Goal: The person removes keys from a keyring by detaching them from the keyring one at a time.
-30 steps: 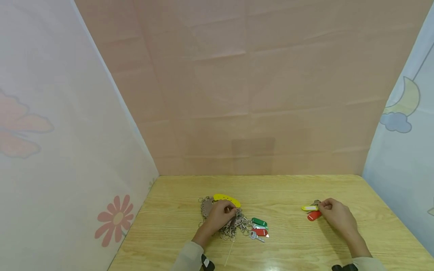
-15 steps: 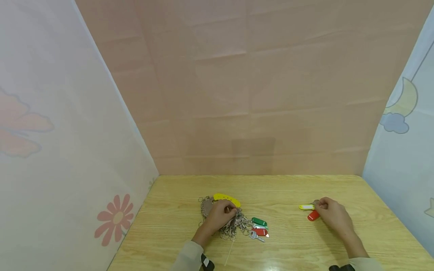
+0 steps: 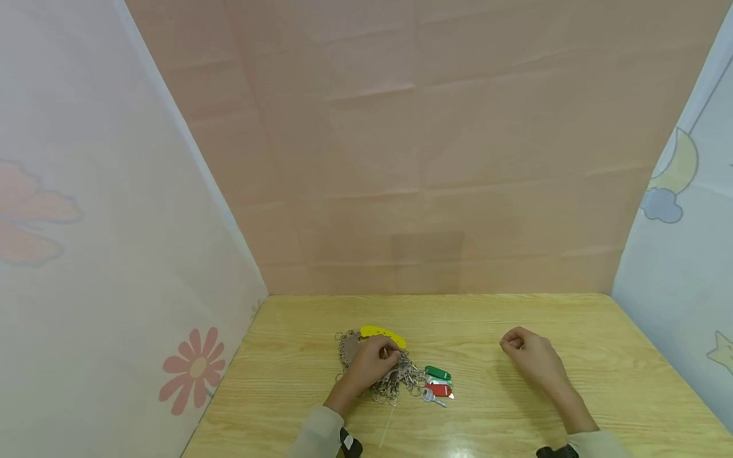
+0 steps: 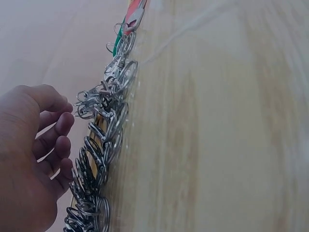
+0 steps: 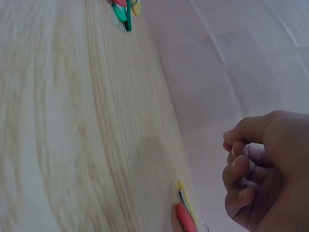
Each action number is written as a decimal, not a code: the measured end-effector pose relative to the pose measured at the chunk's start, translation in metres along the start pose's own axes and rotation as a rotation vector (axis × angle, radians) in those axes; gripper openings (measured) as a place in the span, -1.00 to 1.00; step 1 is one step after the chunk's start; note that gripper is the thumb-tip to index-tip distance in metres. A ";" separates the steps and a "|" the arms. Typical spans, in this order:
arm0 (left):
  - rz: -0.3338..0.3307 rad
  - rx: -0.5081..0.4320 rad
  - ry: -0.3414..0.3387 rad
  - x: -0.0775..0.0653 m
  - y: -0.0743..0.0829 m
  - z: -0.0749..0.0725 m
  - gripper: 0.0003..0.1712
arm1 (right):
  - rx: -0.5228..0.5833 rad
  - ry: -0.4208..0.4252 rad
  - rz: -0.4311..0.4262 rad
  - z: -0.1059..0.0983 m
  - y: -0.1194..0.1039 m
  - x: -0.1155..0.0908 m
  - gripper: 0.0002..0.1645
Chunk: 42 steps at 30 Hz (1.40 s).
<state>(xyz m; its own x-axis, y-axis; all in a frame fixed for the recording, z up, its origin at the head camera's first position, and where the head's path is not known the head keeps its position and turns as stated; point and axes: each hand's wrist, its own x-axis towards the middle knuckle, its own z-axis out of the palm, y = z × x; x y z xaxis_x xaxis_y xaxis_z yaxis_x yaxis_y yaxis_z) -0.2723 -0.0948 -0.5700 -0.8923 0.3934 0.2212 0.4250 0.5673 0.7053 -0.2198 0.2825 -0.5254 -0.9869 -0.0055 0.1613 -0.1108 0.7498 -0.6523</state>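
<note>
My left hand (image 3: 365, 367) stays over a pile of metal key rings and clasps (image 3: 394, 387), fingers loosely curled. In the left wrist view its fingertips come right up to the nearest rings (image 4: 89, 104), with nothing seen in its grasp. A yellow curved strip with holes (image 3: 382, 336) lies behind it. My right hand (image 3: 535, 359) is raised at the right, loosely curled and holding nothing visible. Below it, in the right wrist view, a red tag (image 5: 185, 218) and a yellow one (image 5: 181, 186) lie on the table; in the head view the hand hides them.
Right of the pile lie a green key tag (image 3: 438, 373), a red key tag (image 3: 439, 390) and a silver key (image 3: 433, 399). A thin pale string (image 3: 386, 427) lies in front. Cloth walls (image 3: 355, 191) enclose the wooden table (image 3: 321, 432) at back and sides.
My right hand has let go of the yellow and red tags and moved left and slightly away from me, now covering them in the head view. My left hand stays put.
</note>
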 end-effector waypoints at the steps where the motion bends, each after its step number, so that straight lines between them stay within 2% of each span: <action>1: 0.004 -0.001 0.000 0.000 0.001 0.000 -0.90 | -0.004 0.006 -0.016 0.002 -0.003 0.000 -0.75; 8: 0.050 0.003 -0.001 -0.001 0.010 0.000 -0.89 | -0.022 -0.002 -0.071 0.021 -0.020 0.001 -0.91; 13: 0.099 0.005 -0.010 -0.003 0.016 0.002 -0.86 | -0.016 -0.038 -0.088 0.035 -0.029 0.002 -0.92; 20: 0.099 -0.012 -0.032 -0.005 0.025 0.009 -0.85 | -0.018 -0.052 -0.107 0.056 -0.044 0.004 -0.93; 28: 0.157 0.055 -0.022 -0.004 0.034 0.017 -0.91 | 0.010 -0.096 -0.135 0.075 -0.062 0.001 -0.89; 33: 0.173 0.104 -0.044 -0.004 0.040 0.021 -0.92 | -0.013 -0.130 -0.167 0.085 -0.070 -0.002 -0.91; 42: 0.206 0.218 -0.076 -0.003 0.039 0.031 -0.94 | -0.053 -0.172 -0.255 0.095 -0.079 -0.003 -0.82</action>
<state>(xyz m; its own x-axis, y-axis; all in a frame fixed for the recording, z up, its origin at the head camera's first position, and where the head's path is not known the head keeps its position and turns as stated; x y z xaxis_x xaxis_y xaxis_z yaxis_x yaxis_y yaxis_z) -0.2486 -0.0518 -0.5640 -0.7736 0.5644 0.2882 0.6258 0.6085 0.4880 -0.2195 0.1608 -0.5446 -0.9338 -0.3067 0.1844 -0.3559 0.7433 -0.5664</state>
